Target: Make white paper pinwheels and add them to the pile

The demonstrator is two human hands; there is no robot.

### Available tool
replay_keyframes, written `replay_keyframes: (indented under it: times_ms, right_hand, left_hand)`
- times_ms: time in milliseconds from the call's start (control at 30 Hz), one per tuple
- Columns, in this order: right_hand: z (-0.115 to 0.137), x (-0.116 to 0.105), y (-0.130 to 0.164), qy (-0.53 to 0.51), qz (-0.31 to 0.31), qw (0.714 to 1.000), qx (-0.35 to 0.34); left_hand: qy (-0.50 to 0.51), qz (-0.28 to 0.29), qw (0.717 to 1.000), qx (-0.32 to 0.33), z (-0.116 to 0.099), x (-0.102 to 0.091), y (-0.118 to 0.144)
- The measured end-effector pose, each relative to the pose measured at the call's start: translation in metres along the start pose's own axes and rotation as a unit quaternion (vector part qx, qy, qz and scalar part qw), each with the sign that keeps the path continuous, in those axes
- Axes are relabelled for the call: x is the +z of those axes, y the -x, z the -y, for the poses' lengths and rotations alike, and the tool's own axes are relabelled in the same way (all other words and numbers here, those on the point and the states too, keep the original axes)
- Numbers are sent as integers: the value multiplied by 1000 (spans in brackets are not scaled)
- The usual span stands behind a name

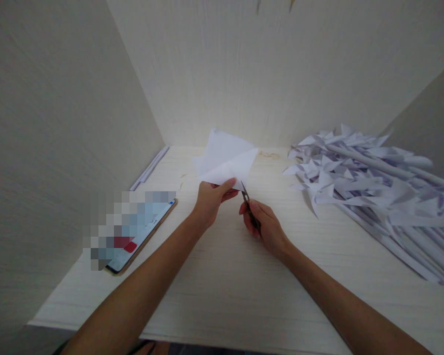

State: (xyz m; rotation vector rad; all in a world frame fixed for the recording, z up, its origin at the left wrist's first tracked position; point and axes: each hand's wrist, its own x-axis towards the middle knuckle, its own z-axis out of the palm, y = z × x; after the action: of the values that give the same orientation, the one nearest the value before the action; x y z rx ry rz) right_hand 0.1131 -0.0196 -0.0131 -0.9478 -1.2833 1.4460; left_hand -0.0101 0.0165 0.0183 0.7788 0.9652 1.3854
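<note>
Nearest, one phone [142, 231] lies flat on the desk [222, 286], left of the folded paper. Two hands work mid-desk. The right hand [264, 224] is closed around one pair of scissors [248, 203], blades pointing up at the paper's lower edge. The left hand [212, 197] pinches one folded white paper sheet [225, 158] by its bottom corner, held above the desk. Right of the paper sits one heap of paper pinwheels [373, 182], too many to count. Far left of it, a few paper strips [150, 167] lie along the wall.

no readable text, phone [140, 236] screen pixelated, paper [225, 160] blank
</note>
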Motion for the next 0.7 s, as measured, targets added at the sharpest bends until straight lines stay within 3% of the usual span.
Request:
replay_keyframes:
  times_ms: [700]
  right_hand:
    - [-1, -1, 3, 55, -20, 998, -17]
  left_hand:
    - [-30, -2, 1000, 7, -1, 0, 0]
